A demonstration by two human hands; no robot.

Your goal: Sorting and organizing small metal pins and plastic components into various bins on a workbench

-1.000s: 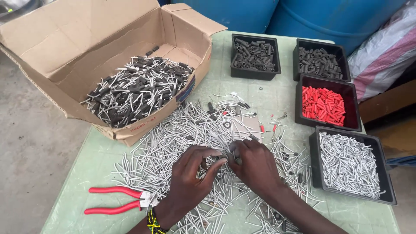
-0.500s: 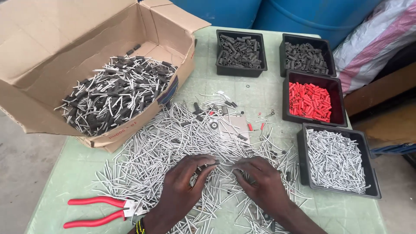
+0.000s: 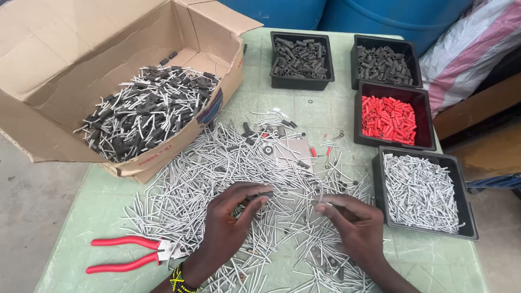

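the left hand (image 3: 230, 222) is pinching a small dark sleeve (image 3: 265, 194) between thumb and fingertips. the right hand (image 3: 353, 220) is closing its fingers on a thin grey metal pin (image 3: 321, 196). both are hovering over the heap of grey pins (image 3: 217, 168) lying on the green table (image 3: 434, 260). red-handled pliers (image 3: 130, 254) are lying just left; a black tray of pins (image 3: 420, 192) is sitting right.
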